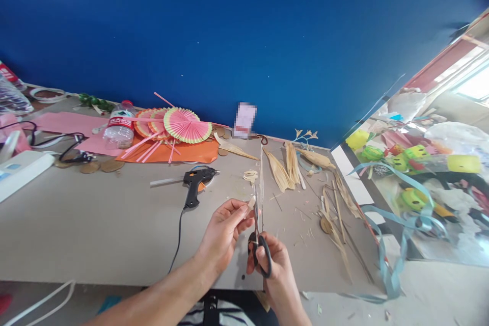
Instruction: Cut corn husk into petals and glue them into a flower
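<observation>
1. Right hand (277, 270) is working nearest the camera, right of the glue gun (196, 179); its grip is holding the black scissors (256, 234), blades pointing away.
2. Left hand (223, 229), also right of the glue gun, is keeping a narrow pinching grip on a thin straw strip (262, 173) running alongside the blades.
3. Risk: fingertips are sitting just beside the blades; a slip could be nicking them.
4. Risk: the strip is hanging unsupported, likely cutting crooked or splitting.
5. Risk: the glue gun's cord (178, 237) is trailing off the surface (95, 224) beside the left forearm, inviting a snag.
</observation>
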Demonstrator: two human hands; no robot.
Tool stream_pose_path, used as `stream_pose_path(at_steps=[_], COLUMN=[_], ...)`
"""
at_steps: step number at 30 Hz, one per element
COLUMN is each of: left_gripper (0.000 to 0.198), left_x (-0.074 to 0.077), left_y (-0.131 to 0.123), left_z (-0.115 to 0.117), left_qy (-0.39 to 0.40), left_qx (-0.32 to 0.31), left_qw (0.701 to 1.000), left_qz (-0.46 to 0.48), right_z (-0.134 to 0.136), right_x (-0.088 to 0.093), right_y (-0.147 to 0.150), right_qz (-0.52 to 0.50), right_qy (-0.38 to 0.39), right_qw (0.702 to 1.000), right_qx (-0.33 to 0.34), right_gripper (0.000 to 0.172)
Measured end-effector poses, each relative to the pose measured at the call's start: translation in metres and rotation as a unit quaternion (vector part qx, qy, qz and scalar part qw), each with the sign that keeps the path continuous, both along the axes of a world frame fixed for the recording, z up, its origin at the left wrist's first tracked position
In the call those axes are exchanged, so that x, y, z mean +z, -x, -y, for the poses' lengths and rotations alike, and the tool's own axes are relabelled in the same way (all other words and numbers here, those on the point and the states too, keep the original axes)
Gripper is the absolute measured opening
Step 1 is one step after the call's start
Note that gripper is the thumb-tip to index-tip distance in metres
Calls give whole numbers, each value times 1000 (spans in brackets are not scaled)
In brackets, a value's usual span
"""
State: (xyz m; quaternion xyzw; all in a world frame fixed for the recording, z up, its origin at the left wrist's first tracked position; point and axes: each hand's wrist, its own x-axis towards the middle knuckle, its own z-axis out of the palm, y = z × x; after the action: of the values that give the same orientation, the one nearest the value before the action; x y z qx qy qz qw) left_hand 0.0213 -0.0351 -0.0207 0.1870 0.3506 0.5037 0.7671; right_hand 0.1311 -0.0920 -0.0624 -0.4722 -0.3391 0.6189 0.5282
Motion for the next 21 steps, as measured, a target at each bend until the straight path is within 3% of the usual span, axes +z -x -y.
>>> stream_pose_path(at_steps=[12, 21], left_gripper=[14, 26], left_x=[1, 3], left_y=[2, 2], left_z=[2, -6], left_qy=[-3, -16], left_qx=[-25, -53], left_qw=[1000, 994], left_qz=[-11, -97], right_z=[-1, -2], right_x=[5, 12], right_y=[-2, -1], right_qz=[18, 49], right_qy=[-12, 6], right_qw=[1000, 999], right_qx=[-5, 16], right_gripper=[35, 37])
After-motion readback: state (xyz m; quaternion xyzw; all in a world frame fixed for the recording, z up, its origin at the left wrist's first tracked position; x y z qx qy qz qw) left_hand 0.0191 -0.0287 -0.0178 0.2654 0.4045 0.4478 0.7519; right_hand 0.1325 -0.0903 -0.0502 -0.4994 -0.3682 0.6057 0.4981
